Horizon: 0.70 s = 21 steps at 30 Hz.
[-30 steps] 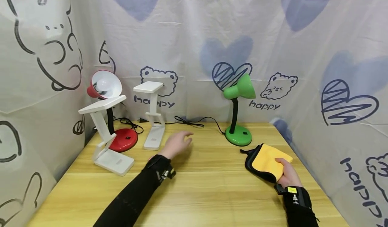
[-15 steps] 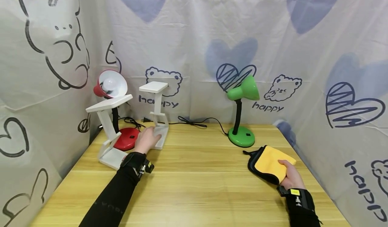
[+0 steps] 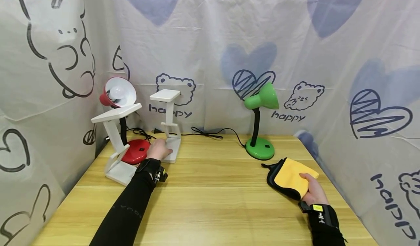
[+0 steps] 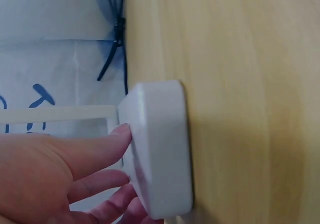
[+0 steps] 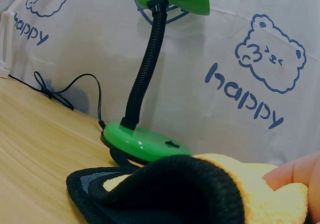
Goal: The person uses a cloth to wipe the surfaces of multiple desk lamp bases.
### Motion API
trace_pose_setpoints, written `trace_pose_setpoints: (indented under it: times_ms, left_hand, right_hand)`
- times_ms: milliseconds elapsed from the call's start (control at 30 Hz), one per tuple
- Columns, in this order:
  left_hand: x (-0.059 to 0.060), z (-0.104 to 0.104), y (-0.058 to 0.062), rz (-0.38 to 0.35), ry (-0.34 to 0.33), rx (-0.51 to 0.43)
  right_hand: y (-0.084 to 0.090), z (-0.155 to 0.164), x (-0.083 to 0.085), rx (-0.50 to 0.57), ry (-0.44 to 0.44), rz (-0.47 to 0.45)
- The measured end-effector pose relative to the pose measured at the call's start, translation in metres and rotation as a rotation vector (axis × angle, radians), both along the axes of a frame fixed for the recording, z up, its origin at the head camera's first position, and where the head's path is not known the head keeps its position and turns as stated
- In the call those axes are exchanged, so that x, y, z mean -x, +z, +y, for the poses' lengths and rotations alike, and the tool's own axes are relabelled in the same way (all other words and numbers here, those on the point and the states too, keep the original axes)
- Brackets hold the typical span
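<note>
My left hand [image 3: 158, 150] is at the base of the rear white folding desk lamp [image 3: 173, 147]. In the left wrist view, the thumb [image 4: 117, 139] rests on the top face of the white base [image 4: 167, 149], and the curled fingers [image 4: 107, 204] reach round its left side. The base sits on the table. My right hand [image 3: 315, 192] grips a folded yellow cloth [image 3: 292, 176] with a black underside, thumb on top. In the right wrist view, the cloth's black edge [image 5: 200, 184] curls up in front of the green desk lamp [image 5: 140, 141].
A second white folding lamp [image 3: 119, 173] stands at the left, partly hidden by my left sleeve. Behind it is a red desk lamp [image 3: 136, 152]. A black cord [image 3: 206, 133] runs along the back of the wooden table [image 3: 210, 202]. A printed curtain [image 3: 210, 56] hangs behind and on both sides.
My left hand has moved left from the middle of the table to the rear white lamp's base and has settled there. The right hand and cloth have hardly moved.
</note>
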<state>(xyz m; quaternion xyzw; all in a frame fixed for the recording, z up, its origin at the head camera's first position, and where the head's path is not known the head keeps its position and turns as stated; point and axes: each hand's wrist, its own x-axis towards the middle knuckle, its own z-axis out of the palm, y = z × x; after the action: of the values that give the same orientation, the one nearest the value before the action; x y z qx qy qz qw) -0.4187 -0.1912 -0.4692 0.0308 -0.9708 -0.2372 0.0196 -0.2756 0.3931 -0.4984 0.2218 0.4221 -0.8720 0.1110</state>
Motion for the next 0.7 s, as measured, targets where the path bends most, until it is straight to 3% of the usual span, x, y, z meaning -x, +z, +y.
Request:
trace_pose_setpoints:
  times_ms: [167, 367, 700]
  left_hand:
    - [-0.002, 0.005, -0.003, 0.005, -0.013, 0.001]
    - [-0.014, 0.023, -0.002, 0.021, -0.049, -0.014]
    - [-0.049, 0.076, -0.001, 0.004, -0.157, -0.074]
  right_hand:
    - [0.0, 0.0, -0.001, -0.005, 0.008, 0.023]
    - [0.001, -0.001, 0.001, -0.006, -0.008, -0.011]
    - [0.0, -0.002, 0.001, -0.018, 0.0, -0.009]
